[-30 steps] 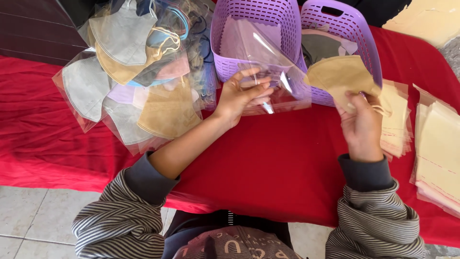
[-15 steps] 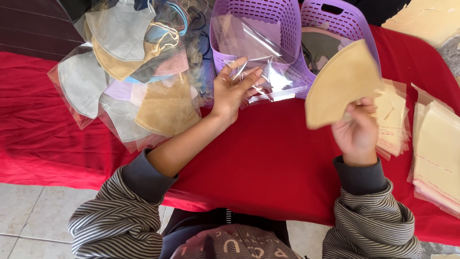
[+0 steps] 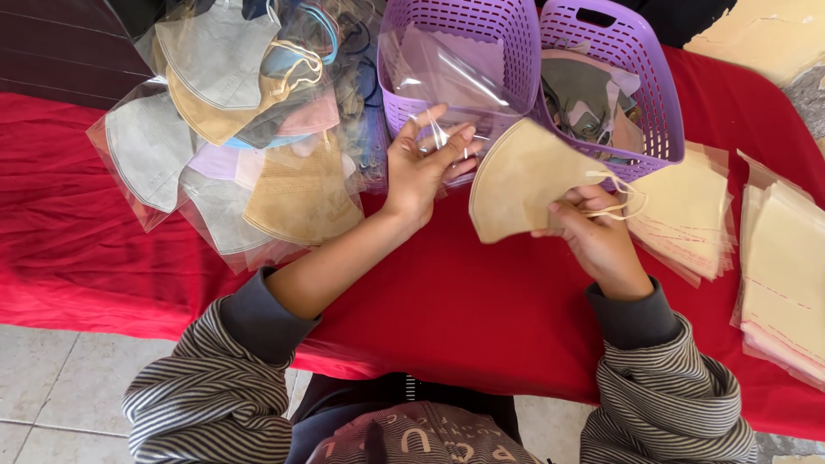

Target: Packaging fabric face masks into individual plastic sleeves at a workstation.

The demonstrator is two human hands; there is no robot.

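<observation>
Mask: tan folded face mask (image 3: 520, 189), matte soft fabric, fan-shaped with a curved edge and a thin ear loop trailing to its right; held above the red cloth, just in front of the baskets.
Right hand: right hand (image 3: 595, 236) closed on the mask's lower right corner, fingers pinched together over the fabric.
Left hand: left hand (image 3: 423, 167) fingers spread, gripping a clear plastic sleeve (image 3: 447, 86), glossy and crinkled, which leans against the left basket.
Left basket: lilac plastic basket (image 3: 507, 34), perforated grid walls, the clear sleeve standing partly in it.
Right basket: second lilac basket (image 3: 649, 94) of the same lattice plastic, holding loose grey and pinkish masks.
Table cover: red cloth (image 3: 464, 292), smooth weave, creased at the left.
Bagged pile: heap of bagged masks (image 3: 249, 129) at upper left, grey, tan, pink and lilac, each in shiny transparent film, overlapping untidily.
Flat stacks: pale cream masks in sleeves (image 3: 687, 210) stacked flat just right of the right hand; a further stack (image 3: 786, 275) at the table's right edge.
Sleeves: striped knit cuffs (image 3: 662, 387), grey and white, ribbed.
</observation>
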